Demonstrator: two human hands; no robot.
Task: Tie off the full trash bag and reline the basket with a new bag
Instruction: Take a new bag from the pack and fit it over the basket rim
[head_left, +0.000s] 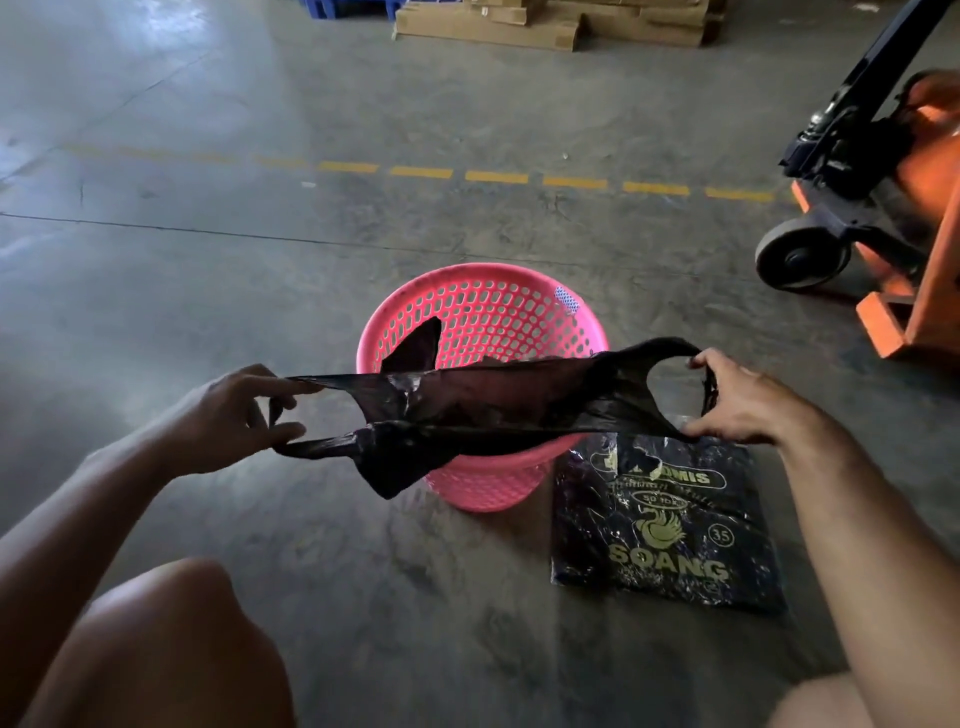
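Nearest the camera, a bare knee (171, 623) rises at the lower left, smooth and rounded, cut off by the bottom edge; both forearms reach forward from the corners. On the grey, scuffed concrete floor (208, 260) just right of centre lies a flat pack of bags (670, 525), dark glossy plastic printed in gold with a bird emblem and the letters "SOANG"; its upper edge is partly hidden behind the right hand.

Between the hands a thin black bag (483, 410) is stretched wide, crinkled and slightly shiny, its mouth pulled open over the basket; the left hand (228, 415) has its fingers hooked through one handle loop, thumb and fingers spread to hold it taut; the right hand (748, 400) is closed around the other handle loop, pinching the film at top and bottom. One pointed corner of the bag hangs down in front of the basket, another stands up inside it.

The pink basket (483, 312) stands upright directly behind and below the bag, round, of perforated plastic; its near rim is hidden by the film and its bottom cannot be seen.

Farther off, a dashed yellow line (493, 176) crosses the floor; an orange pallet jack (883, 208) is cut off at the right edge; flat cardboard boxes (545, 23) lie at the top.
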